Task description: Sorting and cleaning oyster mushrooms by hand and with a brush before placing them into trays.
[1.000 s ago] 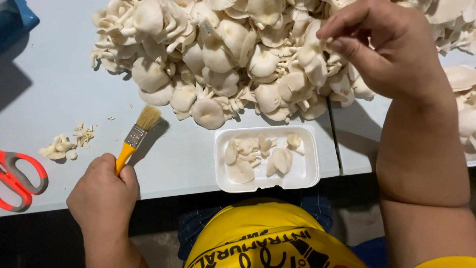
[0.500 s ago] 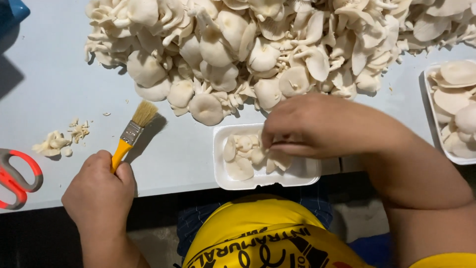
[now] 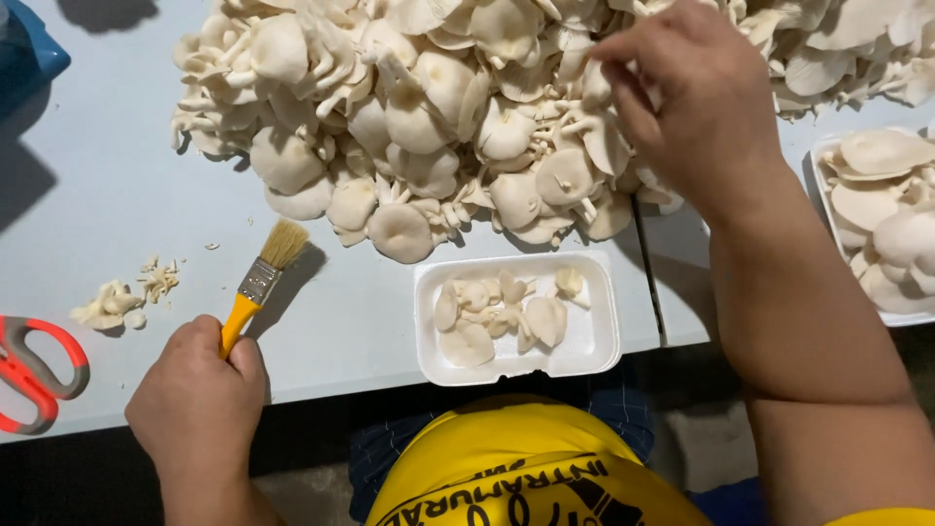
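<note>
your left hand at 8 o'clock is clenched on the yellow-handled brush, bristles resting on the table. your right hand at 1 o'clock pinches into the mushroom pile; lift one cap gently, without tearing. white foam tray at 6 o'clock, unlabelled, partly filled.

A yellow-handled paintbrush is gripped in the left hand, its bristles raised over the pale table. The right hand is pressed, fingers curled, into the heap of oyster mushrooms. A few caps are held in a white foam tray at the table edge, with orange-handled scissors far left.
</note>
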